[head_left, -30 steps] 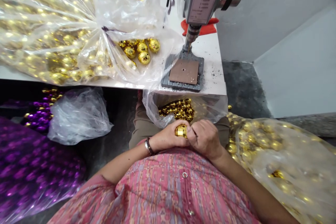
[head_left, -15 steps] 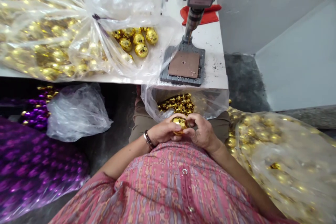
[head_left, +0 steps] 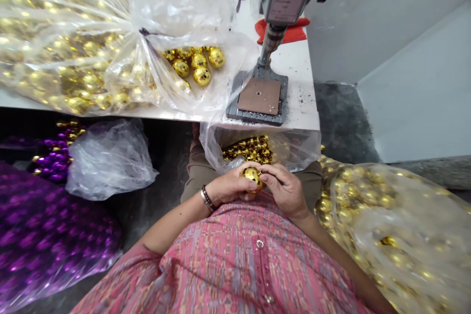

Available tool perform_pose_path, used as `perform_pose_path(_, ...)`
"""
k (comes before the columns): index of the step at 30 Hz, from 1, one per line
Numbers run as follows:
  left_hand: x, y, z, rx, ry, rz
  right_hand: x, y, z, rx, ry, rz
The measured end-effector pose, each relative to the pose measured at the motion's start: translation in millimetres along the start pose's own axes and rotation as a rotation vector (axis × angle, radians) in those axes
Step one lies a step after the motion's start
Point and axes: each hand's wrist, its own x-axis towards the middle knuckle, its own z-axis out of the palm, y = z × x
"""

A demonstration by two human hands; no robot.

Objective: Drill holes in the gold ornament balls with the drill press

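Note:
A shiny gold ball [head_left: 251,175] with mirror-like facets is in my left hand [head_left: 230,185], whose fingers wrap round it at my lap. My right hand [head_left: 286,190] touches the ball's right side, its thumb and forefinger pinched on a small gold piece [head_left: 261,173] there. Just beyond my hands, many small gold pieces [head_left: 253,148] lie in an open clear plastic bag [head_left: 298,149] that hangs below the table edge.
A drill press [head_left: 274,34] stands on the white table [head_left: 301,88], with a brown block [head_left: 259,96] on its base. Gold balls [head_left: 201,76] spill from a large bag at left. A red cloth [head_left: 294,31] lies behind. Purple [head_left: 55,240] and gold [head_left: 401,221] bags flank my lap.
My right thumb and forefinger have closed together at the ball's right side, where they were apart before. The ball has turned slightly in my left hand. The whole view has shifted a little.

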Motion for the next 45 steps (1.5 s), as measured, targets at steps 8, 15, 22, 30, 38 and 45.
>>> perform_pose_path(8, -7.2, 37.2, 17.3, 0.222, 0.131, 0.265, 24.5, 3.0, -5.4, 0.054, 0.112, 0.078)
perform_pose_path(15, -13.2, 40.8, 14.2, 0.072, 0.186, 0.445, 53.6, 4.3, 2.6, 0.117, 0.064, 0.103)
perform_pose_path(22, -23.9, 64.2, 4.3, -0.335, 0.186, 0.54, 34.5, 57.9, 33.1, 0.121, -0.275, 0.253)
perform_pose_path(30, -5.3, 119.1, -0.2, -0.595, 0.313, 0.492, -30.7, 173.6, 49.8, -0.106, -0.585, 0.781)
perform_pose_path(38, 13.7, 137.7, 4.7, -0.739, 0.359, 0.471, -41.6, 209.9, 49.6, -0.152, -0.557, 0.866)
perform_pose_path(45, 23.0, 128.9, -4.2, -0.669, 0.391, 0.475, -37.8, 200.0, 49.0, -0.116, -0.573, 0.852)
